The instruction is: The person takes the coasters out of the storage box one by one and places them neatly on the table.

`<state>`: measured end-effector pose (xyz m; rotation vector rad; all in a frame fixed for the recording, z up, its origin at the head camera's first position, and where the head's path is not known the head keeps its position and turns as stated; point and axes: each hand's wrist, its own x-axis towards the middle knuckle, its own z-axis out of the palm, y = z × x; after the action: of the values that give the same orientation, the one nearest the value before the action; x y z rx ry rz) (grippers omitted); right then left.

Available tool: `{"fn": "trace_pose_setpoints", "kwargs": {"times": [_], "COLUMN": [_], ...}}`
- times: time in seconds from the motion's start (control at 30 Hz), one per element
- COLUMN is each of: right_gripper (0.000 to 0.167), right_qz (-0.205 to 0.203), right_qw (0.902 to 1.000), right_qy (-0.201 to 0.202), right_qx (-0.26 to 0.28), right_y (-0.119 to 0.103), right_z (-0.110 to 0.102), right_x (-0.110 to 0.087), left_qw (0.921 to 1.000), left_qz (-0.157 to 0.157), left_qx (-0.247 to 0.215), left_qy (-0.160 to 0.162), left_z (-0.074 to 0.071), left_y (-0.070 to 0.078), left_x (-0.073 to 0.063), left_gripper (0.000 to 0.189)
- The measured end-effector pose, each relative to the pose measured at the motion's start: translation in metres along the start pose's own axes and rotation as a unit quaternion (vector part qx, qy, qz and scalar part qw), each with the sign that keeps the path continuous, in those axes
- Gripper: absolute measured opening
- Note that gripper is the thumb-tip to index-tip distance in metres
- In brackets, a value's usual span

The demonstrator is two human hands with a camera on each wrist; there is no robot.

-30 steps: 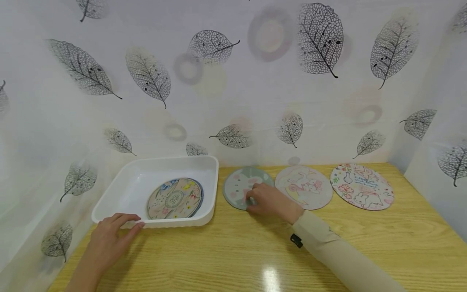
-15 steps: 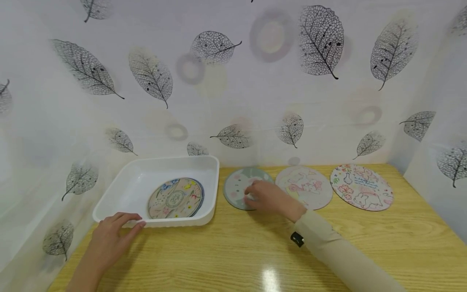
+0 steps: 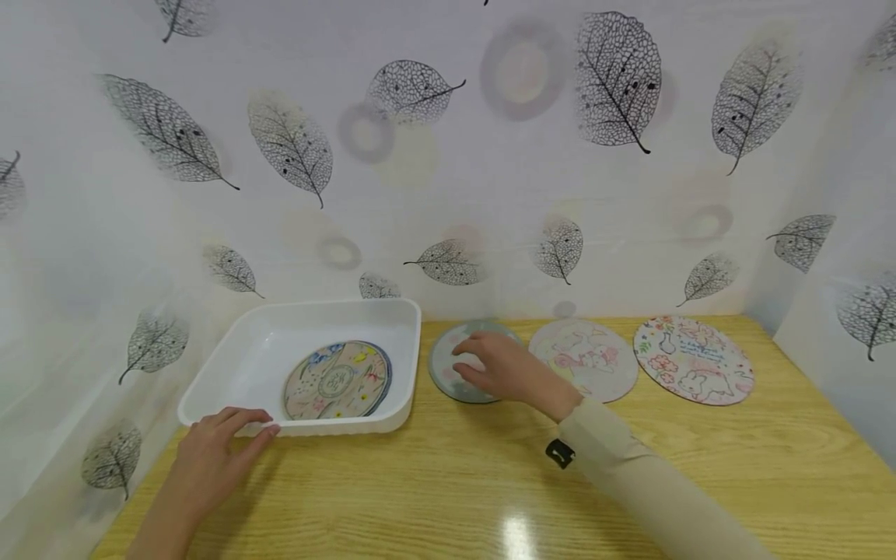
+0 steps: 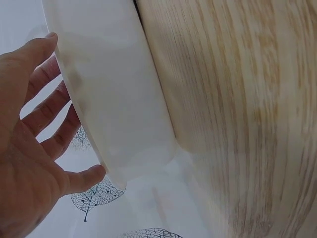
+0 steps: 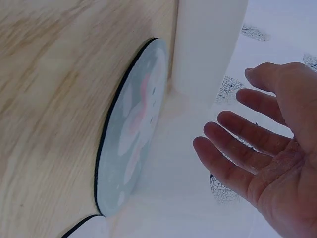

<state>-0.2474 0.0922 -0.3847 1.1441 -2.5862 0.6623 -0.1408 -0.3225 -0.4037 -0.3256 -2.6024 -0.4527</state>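
My left hand (image 3: 220, 455) holds the front rim of a white plastic tray (image 3: 241, 319), thumb outside and fingers over the edge. In the left wrist view the fingers (image 4: 52, 106) pass behind the rim. Inside the tray lies a round mouse pad (image 3: 308, 389) with a flower pattern, a darker edge showing under it. My right hand (image 3: 500, 369) hovers over a grey-green round mouse pad (image 3: 444, 365) with a pink-cheeked animal face, hiding part of it. The right wrist view shows this pad (image 5: 124, 144) flat on the table, the fingers spread apart above it, holding nothing.
A pale pink round mouse pad (image 3: 609, 350) lies right of the grey-green one. Further right is a white one with rabbits and flowers (image 3: 707, 362). All rest on a wood-grain table (image 3: 392, 498), with a leaf-print cloth (image 3: 476, 194) hanging behind.
My right hand has spread its fingers and shifted slightly left and up over the grey-green mouse pad. The left hand and tray stay in place.
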Motion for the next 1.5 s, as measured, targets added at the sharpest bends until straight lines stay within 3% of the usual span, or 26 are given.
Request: {"fn": "trace_pose_setpoints", "kwargs": {"times": [0.3,0.67,1.13,1.33,1.5], "right_gripper": [0.02,0.025,0.025,0.025,0.029], "right_qz": [-0.021,-0.033,-0.035,-0.02,0.026], "right_qw": [0.9996,0.9992,0.9972,0.9951,0.9917], "right_qy": [0.018,-0.004,-0.028,-0.038,-0.072], "right_qx": [0.0,0.023,0.06,0.089,0.104], "right_y": [-0.01,-0.029,-0.051,-0.061,-0.07], "right_z": [0.001,-0.002,0.014,0.027,0.037], "right_x": [0.014,0.04,0.064,0.077,0.086], "left_qw": [1.0,0.9999,0.9998,0.9996,0.9993], "left_qz": [-0.004,-0.011,-0.005,-0.011,-0.019], "left_qx": [0.002,0.006,0.013,0.02,0.017], "left_qy": [-0.006,-0.01,-0.01,-0.019,-0.028], "left_z": [0.001,0.0,-0.002,-0.004,-0.005], "left_y": [0.001,0.004,0.006,0.007,0.008], "left_x": [-0.002,-0.006,-0.011,-0.011,-0.011], "left_gripper": [0.019,0.019,0.018,0.018,0.018]}}
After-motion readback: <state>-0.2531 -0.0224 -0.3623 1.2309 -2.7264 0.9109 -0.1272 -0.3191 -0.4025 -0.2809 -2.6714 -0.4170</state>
